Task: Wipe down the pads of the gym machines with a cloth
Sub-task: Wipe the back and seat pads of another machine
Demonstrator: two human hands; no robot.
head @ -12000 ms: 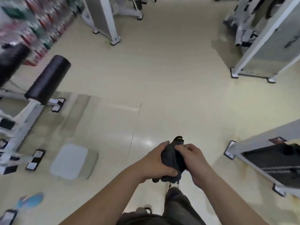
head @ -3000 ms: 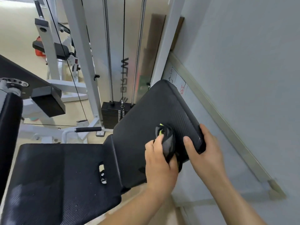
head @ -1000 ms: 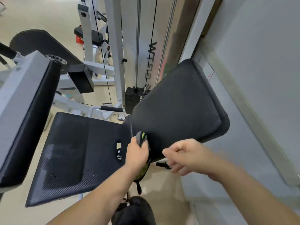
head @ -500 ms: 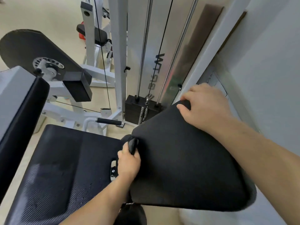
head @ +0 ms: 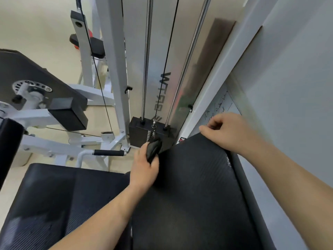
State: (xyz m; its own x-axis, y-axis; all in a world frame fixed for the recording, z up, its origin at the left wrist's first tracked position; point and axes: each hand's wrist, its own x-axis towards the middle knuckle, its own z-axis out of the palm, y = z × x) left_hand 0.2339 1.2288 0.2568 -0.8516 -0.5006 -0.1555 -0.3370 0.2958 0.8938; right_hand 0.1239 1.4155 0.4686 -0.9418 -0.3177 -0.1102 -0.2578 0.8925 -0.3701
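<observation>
1. My left hand (head: 144, 168) is clamped shut on the cloth (head: 153, 149), a dark wad sticking out past my knuckles and pressed against the upper left edge of the back pad (head: 194, 186), right where that corner sits in front of the weight stack (head: 144, 134)

2. My right hand (head: 232, 132) rests on the top edge of the same pad near the wall (head: 288, 87), fingers curled over the rim. It's bracing the pad, not carrying anything (the fingertips go behind the edge, so I can't say how hard it's gripping)

3. Progress, as far as I can judge: the cloth is up at the top corner of the back pad, so I'd guess this pad is mid-wipe. Its ribbed face looks evenly matte, so no telling which bits are done

4. The seat pad (head: 54, 204) at lower left has a paler, shiny patch near its front corner. Could be damp, could be glare, honestly can't tell

5. What's left, I reckon: the right edge of this back pad, maybe the seat, then the black pad (head: 9, 147) at the far left edge of view and the small one (head: 95, 46) on the frame further back, neither anywhere near the cloth. So early-to-middle for the room
</observation>
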